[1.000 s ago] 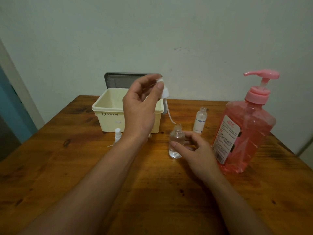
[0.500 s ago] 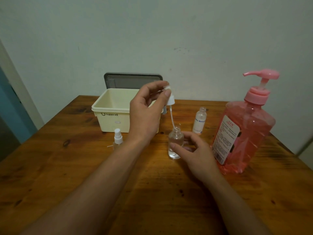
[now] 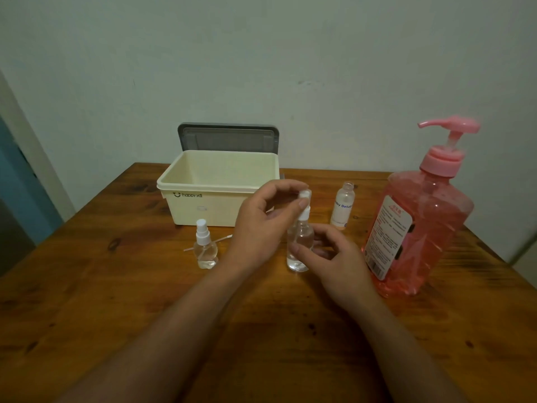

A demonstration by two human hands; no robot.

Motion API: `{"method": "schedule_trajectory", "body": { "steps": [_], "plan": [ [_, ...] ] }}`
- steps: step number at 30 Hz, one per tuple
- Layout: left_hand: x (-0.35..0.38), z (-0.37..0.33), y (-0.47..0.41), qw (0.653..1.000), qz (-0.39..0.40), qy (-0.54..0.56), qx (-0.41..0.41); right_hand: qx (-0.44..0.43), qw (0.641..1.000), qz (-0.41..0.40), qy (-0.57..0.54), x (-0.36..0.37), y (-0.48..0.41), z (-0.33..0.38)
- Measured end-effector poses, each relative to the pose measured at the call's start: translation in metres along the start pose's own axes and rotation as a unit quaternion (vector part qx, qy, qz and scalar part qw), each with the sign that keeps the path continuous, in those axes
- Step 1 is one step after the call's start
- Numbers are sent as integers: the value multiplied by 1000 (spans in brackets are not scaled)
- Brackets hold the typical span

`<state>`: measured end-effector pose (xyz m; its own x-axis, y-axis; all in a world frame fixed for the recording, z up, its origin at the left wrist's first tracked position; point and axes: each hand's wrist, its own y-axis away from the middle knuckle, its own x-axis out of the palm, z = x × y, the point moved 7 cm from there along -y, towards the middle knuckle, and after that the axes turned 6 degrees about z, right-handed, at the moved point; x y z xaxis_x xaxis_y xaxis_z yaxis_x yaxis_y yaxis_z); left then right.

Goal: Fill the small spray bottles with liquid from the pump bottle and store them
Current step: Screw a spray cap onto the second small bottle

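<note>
Capping step, by the look of it: the person's left hand (image 3: 261,225) pinched the white spray head (image 3: 304,199) between thumb and fingertips, right on the neck of the clear spray bottle (image 3: 299,242). That bottle stood upright on the wooden table (image 3: 116,301), just in front of the cream storage box (image 3: 209,199). The right hand (image 3: 334,257) had its fingers curled round the bottle's body to steady it. The next move probably called for a few gentle twists of the head while the right hand kept the bottle from spinning or tipping, since those looked like tiny plastic threads. Another little spray bottle (image 3: 205,248) with its head on stood off to the left. A labelled bottle (image 3: 343,207) sat open-necked beside the big pink pump bottle (image 3: 415,228), so that one likely needed sorting too. All three small ones stood outside the box, so storing wasn't done yet.
</note>
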<state>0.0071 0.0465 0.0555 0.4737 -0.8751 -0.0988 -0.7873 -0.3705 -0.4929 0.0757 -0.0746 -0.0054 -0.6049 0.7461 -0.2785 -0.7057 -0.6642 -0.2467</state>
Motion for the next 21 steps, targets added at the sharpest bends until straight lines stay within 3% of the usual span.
{"method": "schedule_trajectory", "body": {
  "steps": [17,21],
  "plan": [
    [4,21,8,995,36,70,-60,-1,999,16,28,2,0,-1],
    [4,21,9,995,60,42,-62,-3,1000,22,19,2,0,1]
  ]
}}
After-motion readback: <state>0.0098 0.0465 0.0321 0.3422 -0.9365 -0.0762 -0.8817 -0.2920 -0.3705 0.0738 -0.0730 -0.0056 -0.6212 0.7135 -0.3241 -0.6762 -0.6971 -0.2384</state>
